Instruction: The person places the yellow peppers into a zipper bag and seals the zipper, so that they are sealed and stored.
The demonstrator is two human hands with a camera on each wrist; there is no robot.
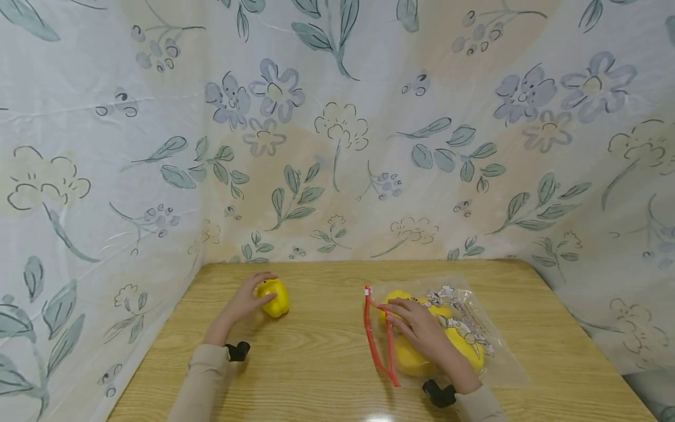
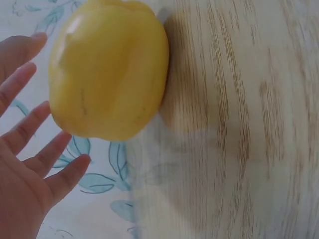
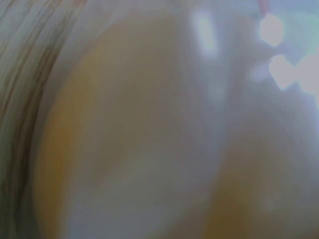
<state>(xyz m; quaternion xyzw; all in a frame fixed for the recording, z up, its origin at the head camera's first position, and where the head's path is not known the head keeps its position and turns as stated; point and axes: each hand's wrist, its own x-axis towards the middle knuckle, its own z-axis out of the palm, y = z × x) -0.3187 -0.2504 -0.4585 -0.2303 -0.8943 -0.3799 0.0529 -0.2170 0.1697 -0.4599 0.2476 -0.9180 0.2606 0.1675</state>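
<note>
A yellow bell pepper (image 1: pixel 278 303) lies on the left part of the table. Beside it is my left hand (image 1: pixel 246 300), thumb and fingers spread at its left side. In the left wrist view the fingers look straight, their tips close to the pepper (image 2: pixel 109 69); contact cannot be told. Over on the right lies a clear plastic bag (image 1: pixel 501 372) with a red zip edge (image 1: pixel 370 334) on its left. Several rounded yellow things (image 1: pixel 413 358) fill the bag. My right hand (image 1: pixel 422 329) rests on top of it, fingers extended toward the zip edge. The right wrist view is blurred.
The wood-grain table (image 1: pixel 311 375) runs back to a floral cloth (image 1: pixel 327 176), which hangs behind it and along both sides. Black wrist mounts (image 1: pixel 439 394) sit at both cuffs. Printed cartoon figures (image 1: pixel 466 328) mark the bag.
</note>
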